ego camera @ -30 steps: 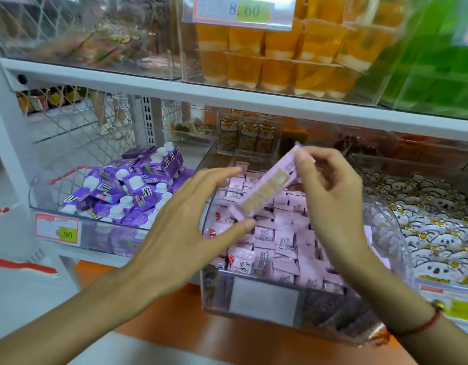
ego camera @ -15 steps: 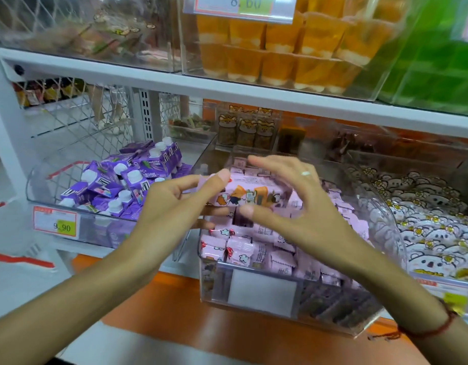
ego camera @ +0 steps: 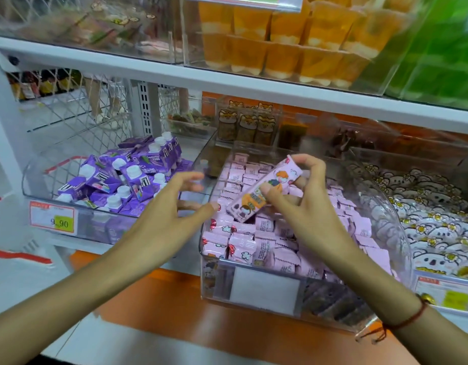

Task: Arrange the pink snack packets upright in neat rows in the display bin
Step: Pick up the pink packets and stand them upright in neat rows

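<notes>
Above the middle of the display bin (ego camera: 267, 288), the right hand (ego camera: 301, 206) pinches one pink snack packet (ego camera: 264, 191), tilted, over the packed rows. The left hand (ego camera: 169, 209) hovers beside it, fingers spread, empty. Step in hand: placing. Next: turn it upright, seat it in a row gap.

Pink packet (ego camera: 264, 192) tilted above bin (ego camera: 267, 291)

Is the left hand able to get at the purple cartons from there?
Probably yes: the left hand hovers open beside the purple cartons, whose bin is open on top.
</notes>
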Available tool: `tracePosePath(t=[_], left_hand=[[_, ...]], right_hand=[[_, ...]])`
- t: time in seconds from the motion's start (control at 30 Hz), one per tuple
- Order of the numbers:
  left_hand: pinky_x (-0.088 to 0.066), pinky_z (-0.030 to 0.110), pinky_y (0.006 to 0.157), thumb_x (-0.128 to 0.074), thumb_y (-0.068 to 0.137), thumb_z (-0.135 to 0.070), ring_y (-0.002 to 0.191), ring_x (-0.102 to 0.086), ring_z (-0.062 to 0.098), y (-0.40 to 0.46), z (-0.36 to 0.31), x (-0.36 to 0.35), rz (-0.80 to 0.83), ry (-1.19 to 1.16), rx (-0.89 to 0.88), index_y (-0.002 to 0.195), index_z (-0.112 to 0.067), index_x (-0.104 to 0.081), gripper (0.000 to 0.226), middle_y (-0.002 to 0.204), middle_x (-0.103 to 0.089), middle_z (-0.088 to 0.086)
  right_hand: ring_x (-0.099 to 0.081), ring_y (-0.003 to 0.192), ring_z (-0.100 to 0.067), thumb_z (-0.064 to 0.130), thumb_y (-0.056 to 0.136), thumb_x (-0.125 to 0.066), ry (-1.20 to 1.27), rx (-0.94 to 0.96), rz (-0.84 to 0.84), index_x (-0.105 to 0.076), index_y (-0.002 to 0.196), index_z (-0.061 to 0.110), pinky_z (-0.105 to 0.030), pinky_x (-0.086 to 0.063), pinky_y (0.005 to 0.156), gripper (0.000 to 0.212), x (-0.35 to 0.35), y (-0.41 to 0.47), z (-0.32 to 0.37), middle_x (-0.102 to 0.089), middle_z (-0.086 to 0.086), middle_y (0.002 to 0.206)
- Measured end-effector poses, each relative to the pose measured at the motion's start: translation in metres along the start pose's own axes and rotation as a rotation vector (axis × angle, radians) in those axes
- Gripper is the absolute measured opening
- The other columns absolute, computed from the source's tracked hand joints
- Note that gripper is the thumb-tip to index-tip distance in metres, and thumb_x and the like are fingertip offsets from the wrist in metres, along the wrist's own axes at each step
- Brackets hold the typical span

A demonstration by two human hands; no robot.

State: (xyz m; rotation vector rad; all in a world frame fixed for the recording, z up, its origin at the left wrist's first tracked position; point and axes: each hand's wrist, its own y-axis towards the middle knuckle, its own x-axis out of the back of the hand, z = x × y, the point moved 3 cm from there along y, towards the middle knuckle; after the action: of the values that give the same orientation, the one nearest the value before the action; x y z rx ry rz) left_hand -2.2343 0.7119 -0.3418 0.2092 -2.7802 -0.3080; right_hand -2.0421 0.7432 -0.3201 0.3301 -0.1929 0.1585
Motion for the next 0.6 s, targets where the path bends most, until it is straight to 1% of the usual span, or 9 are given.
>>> tracePosePath(t=[0.03,0.07,0.13,0.17,0.23,0.3,0.37,0.47,0.6], left_hand=[[-0.048,0.021,0.070,-0.065,0.084,-0.020,0.091,-0.064,0.011,0.000,0.002,-0.001,0.032,-0.025,0.031,0.117,-0.025,-0.055,0.035,0.111,-0.061,-0.012],[-0.049,0.021,0.067,-0.065,0.085,-0.020,0.090,-0.066,0.016,0.001,0.003,-0.001,0.053,-0.039,0.039,0.113,-0.022,-0.059,0.029,0.108,-0.064,-0.008],[-0.051,0.020,0.062,-0.064,0.085,-0.020,0.087,-0.066,0.014,0.000,0.003,-0.001,0.075,-0.051,0.028,0.108,-0.020,-0.063,0.024,0.103,-0.067,-0.005],[-0.052,0.020,0.062,-0.064,0.084,-0.021,0.085,-0.066,0.012,-0.001,0.003,0.000,0.081,-0.050,0.021,0.108,-0.021,-0.063,0.023,0.102,-0.067,-0.005],[-0.055,0.026,0.067,-0.064,0.084,-0.025,0.082,-0.067,0.009,-0.002,0.003,0.003,0.088,-0.029,0.002,0.107,-0.024,-0.063,0.024,0.102,-0.067,-0.006],[-0.056,0.035,0.075,-0.063,0.079,-0.035,0.083,-0.067,0.006,-0.004,0.001,0.004,0.099,0.011,-0.016,0.108,-0.027,-0.063,0.030,0.103,-0.068,-0.009],[-0.055,0.044,0.076,-0.061,0.072,-0.044,0.083,-0.066,0.003,-0.006,-0.002,0.004,0.104,0.028,-0.020,0.109,-0.028,-0.063,0.040,0.102,-0.068,-0.013],[-0.055,0.048,0.071,-0.061,0.072,-0.046,0.080,-0.064,-0.002,-0.008,-0.003,0.006,0.109,0.059,-0.019,0.108,-0.031,-0.062,0.039,0.093,-0.069,-0.014],[-0.052,0.027,0.080,-0.067,0.082,-0.030,0.082,-0.062,-0.006,-0.007,0.001,0.005,0.062,0.114,-0.076,0.117,-0.032,-0.058,0.036,0.106,-0.063,-0.019]], right_hand=[[-0.068,0.070,-0.031,0.019,0.089,-0.062,-0.105,0.030,0.029,-0.033,0.117,0.028,-0.052,-0.055,0.056,0.042,0.000,0.000,0.001,-0.064,0.009,0.082],[-0.067,0.067,-0.029,0.023,0.088,-0.064,-0.206,0.072,0.056,-0.035,0.115,0.030,-0.053,-0.053,0.053,0.041,0.001,0.001,0.004,-0.064,0.017,0.083],[-0.067,0.064,-0.011,0.027,0.083,-0.069,-0.367,0.180,0.097,-0.040,0.108,0.031,-0.039,-0.056,0.055,0.038,0.008,0.006,0.011,-0.060,0.032,0.089],[-0.066,0.068,-0.006,0.028,0.081,-0.072,-0.441,0.230,0.107,-0.042,0.103,0.030,-0.033,-0.056,0.057,0.038,0.011,0.007,0.014,-0.061,0.028,0.090],[-0.060,0.082,-0.005,0.036,0.076,-0.074,-0.644,0.318,0.097,-0.045,0.098,0.031,-0.034,-0.053,0.063,0.036,0.010,0.006,0.014,-0.061,0.018,0.094],[-0.051,0.100,-0.008,0.045,0.080,-0.067,-0.882,0.372,0.097,-0.054,0.105,0.034,-0.032,-0.046,0.070,0.030,0.001,0.004,0.009,-0.052,0.015,0.114],[-0.042,0.108,-0.009,0.046,0.090,-0.053,-1.027,0.383,0.188,-0.060,0.116,0.033,-0.027,-0.036,0.071,0.030,-0.010,0.002,-0.002,-0.045,0.011,0.124],[-0.037,0.100,-0.009,0.035,0.096,-0.043,-1.056,0.328,0.324,-0.061,0.123,0.031,-0.027,-0.030,0.072,0.032,-0.015,0.005,-0.011,-0.046,0.009,0.117],[-0.038,0.098,-0.009,0.025,0.093,-0.052,-0.926,0.175,0.460,-0.065,0.117,0.031,-0.031,-0.040,0.085,0.027,-0.010,0.017,-0.013,-0.043,0.009,0.107]])
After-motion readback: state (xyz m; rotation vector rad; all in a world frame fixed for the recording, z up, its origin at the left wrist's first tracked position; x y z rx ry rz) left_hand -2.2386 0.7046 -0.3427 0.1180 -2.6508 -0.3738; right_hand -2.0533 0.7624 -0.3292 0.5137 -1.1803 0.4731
